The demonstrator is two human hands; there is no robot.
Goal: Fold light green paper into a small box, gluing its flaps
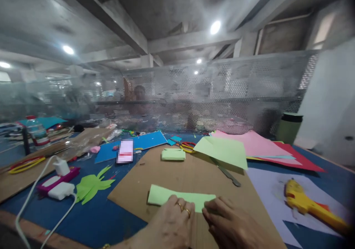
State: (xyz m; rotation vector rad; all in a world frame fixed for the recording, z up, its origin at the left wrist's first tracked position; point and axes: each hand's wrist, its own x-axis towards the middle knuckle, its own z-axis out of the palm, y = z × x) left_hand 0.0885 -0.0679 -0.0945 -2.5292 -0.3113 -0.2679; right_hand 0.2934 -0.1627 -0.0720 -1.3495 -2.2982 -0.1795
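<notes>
A light green paper strip [161, 196], folded flat, lies across a brown cardboard sheet [133, 193] in front of me. My left hand [173, 221], with rings on its fingers, bears down on the strip's middle, its fingers curled and close together. At the strip's right end, my right hand [231, 221] has its fingers bent together against the near edge; the fingertips are partly hidden. Farther back on the cardboard rests a smaller folded green paper piece [173, 154]. A craft knife [229, 175] lies beyond my right hand, partly under a green paper sheet [224, 151].
To the right, a yellow glue gun [301, 199] lies on lilac paper [266, 182]. Pink sheets [255, 143] and a green flask [288, 128] stand behind. Scissors [187, 146] lie at the back. Leftward are cut green leaves [93, 185], a power strip [50, 182] and a cable [20, 215].
</notes>
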